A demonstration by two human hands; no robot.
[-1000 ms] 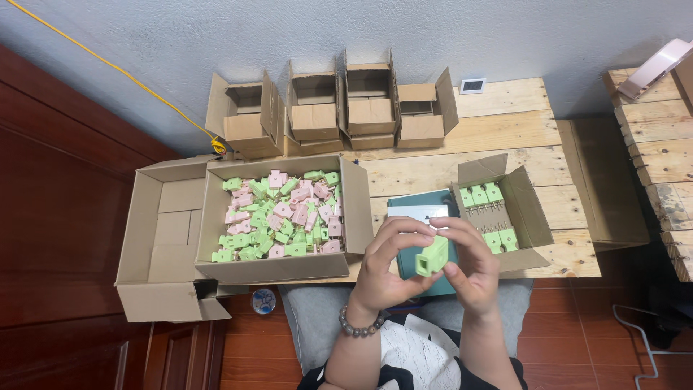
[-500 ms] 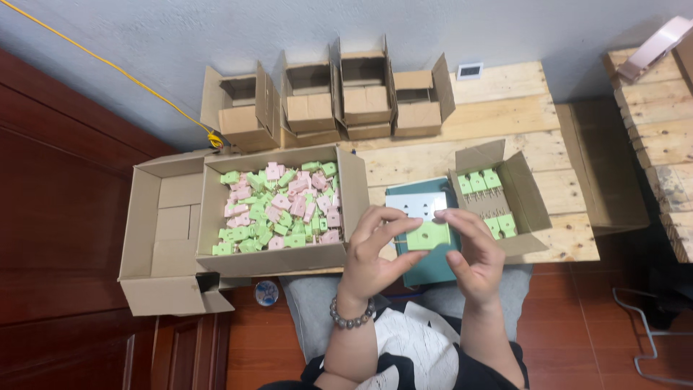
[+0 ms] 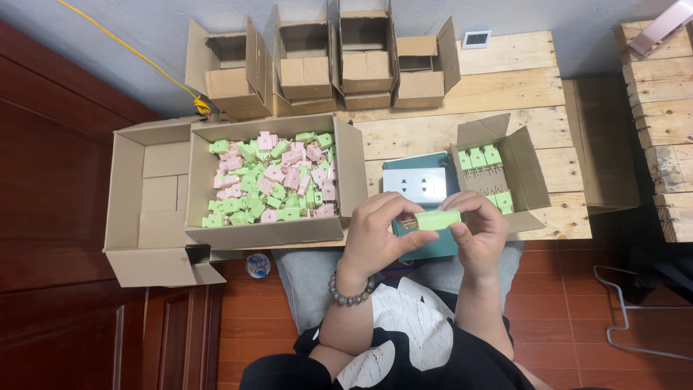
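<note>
Both my hands hold one small green plug adapter [image 3: 438, 219] over my lap at the table's near edge. My left hand [image 3: 375, 235], with a bead bracelet at the wrist, pinches its left end, where metal prongs show. My right hand [image 3: 482, 230] grips its right end. Just beyond it lies a white socket block [image 3: 414, 183] on a teal pad [image 3: 426, 245]. To the left stands a large cardboard box [image 3: 267, 232] full of loose green and pink adapters [image 3: 271, 177]. To the right, a small open carton [image 3: 530, 177] holds green adapters in rows.
Several open small cartons [image 3: 307, 61] stand along the far edge of the wooden pallet table [image 3: 505, 87]. An empty open box [image 3: 144, 195] lies at the left. A yellow cable [image 3: 130, 50] crosses the grey floor. More pallets [image 3: 660, 108] are at the right.
The green adapter has turned in my hands from a broad face up to lying sideways, edge on. The view has shifted slightly; the boxes have not moved.
</note>
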